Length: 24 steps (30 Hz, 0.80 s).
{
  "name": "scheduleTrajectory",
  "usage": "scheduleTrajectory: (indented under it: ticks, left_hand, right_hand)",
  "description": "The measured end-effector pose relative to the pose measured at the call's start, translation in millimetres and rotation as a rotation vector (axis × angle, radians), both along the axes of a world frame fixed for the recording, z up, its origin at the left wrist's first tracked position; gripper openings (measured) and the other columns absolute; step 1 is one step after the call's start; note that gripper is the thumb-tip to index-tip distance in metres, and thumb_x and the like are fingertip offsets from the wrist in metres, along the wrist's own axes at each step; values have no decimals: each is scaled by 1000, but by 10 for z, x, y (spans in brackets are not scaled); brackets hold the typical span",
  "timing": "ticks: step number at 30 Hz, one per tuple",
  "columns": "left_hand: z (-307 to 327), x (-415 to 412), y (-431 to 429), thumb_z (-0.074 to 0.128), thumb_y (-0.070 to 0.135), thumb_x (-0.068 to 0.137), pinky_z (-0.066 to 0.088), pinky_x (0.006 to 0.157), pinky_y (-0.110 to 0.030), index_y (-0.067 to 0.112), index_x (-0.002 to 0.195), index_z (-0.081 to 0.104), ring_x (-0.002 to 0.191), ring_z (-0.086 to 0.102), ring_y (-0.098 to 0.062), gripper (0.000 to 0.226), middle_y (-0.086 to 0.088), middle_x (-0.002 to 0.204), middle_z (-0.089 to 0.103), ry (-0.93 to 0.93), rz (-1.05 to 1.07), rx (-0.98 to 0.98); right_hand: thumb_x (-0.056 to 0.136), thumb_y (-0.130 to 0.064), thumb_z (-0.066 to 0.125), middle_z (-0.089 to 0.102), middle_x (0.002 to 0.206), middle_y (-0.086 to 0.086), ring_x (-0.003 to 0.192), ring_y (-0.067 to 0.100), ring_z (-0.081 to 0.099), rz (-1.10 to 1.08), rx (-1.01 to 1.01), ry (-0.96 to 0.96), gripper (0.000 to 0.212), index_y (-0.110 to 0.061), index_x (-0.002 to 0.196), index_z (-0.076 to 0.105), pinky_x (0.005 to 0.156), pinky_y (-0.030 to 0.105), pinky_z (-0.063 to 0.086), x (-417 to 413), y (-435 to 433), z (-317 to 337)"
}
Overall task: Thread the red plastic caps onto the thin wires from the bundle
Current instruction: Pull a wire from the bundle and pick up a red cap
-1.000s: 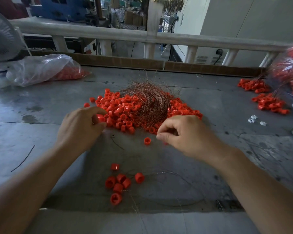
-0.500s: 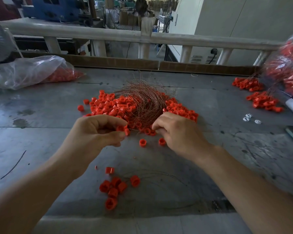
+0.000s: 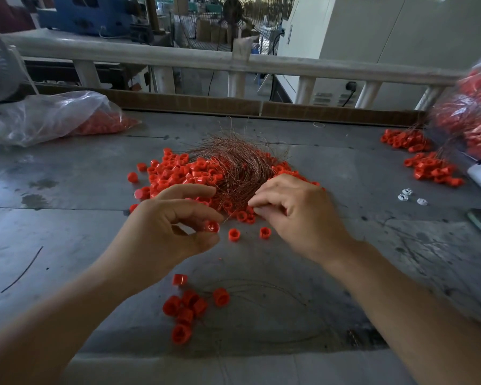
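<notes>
A person's left hand (image 3: 175, 226) pinches a single small red plastic cap (image 3: 212, 227) between thumb and forefinger, its open end toward the camera, just in front of a tangled bundle of thin copper-coloured wires (image 3: 235, 165) on a scuffed grey metal worktable (image 3: 67, 232). The right hand (image 3: 295, 215) sits at the near right edge of the bundle, fingers curled, with thumb and forefinger tips drawn together against the strands; whether a wire is caught between them cannot be told. A heap of loose red plastic caps (image 3: 178, 173) spreads under and to both sides of the bundle, thickest on its left. Two stray red caps (image 3: 233, 234) lie on the table just in front of the bundle, between the two hands. Nearer the camera than the bundle, a small cluster of red caps on thin wires (image 3: 186, 309) rests between the forearms, its strands curving off to the right. Far to the bundle's right sit two more piles of red caps with wires (image 3: 428, 170), a few small white plastic pieces (image 3: 406, 194) and a clear bag packed with red caps (image 3: 472, 115), blurred at the frame edge. Far to the bundle's left lies a crumpled clear plastic bag (image 3: 53, 118) with red caps inside, and behind the bundle runs a pale railing (image 3: 178, 58)
</notes>
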<state>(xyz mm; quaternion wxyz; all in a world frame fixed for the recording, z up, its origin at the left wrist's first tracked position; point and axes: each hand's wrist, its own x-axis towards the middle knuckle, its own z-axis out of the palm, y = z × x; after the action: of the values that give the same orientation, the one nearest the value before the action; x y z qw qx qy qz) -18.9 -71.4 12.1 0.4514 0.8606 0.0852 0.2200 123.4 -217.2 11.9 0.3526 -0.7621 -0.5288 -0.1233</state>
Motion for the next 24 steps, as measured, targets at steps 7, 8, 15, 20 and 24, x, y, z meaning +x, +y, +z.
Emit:
scheduleTrajectory:
  ticks: [7, 8, 15, 20, 24]
  left_hand:
    - [-108, 38, 21, 78, 8, 65, 46, 64, -7, 50, 77, 62, 79, 61, 5, 46, 32, 98, 58, 44, 5, 201]
    - [-105, 40, 16, 77, 8, 65, 47, 65, -7, 50, 77, 62, 81, 60, 6, 45, 32, 98, 58, 34, 0, 201]
    - [-76, 33, -7, 77, 9, 66, 49, 70, -10, 47, 79, 63, 86, 60, 6, 42, 29, 99, 59, -4, -29, 172]
    - [-47, 13, -34, 77, 9, 66, 50, 70, -11, 44, 82, 67, 84, 63, 5, 39, 28, 97, 63, -13, -91, 130]
    - [-26, 13, -56, 67, 35, 64, 49, 70, -8, 47, 83, 64, 80, 63, 4, 23, 26, 96, 65, 14, -112, 85]
  right_hand:
    - [76, -6, 69, 67, 84, -1, 78, 6, 58, 3, 43, 35, 10, -10, 83, 74, 72, 20, 47, -9, -12, 12]
    - [76, -7, 69, 67, 84, -1, 78, 6, 59, 9, 42, 36, 10, -10, 83, 74, 72, 21, 48, -13, -14, 16]
    - [76, -9, 66, 67, 80, -1, 75, 7, 59, 59, 24, 24, 12, -10, 85, 74, 68, 25, 49, -51, -19, 33]
    - [73, -9, 67, 68, 75, 2, 71, 19, 62, 92, -5, -147, 10, -10, 81, 74, 64, 36, 54, -122, -13, 36]
    - [71, -10, 70, 69, 69, -1, 64, 20, 58, 93, 11, -283, 7, -13, 76, 75, 61, 28, 47, -164, 7, 44]
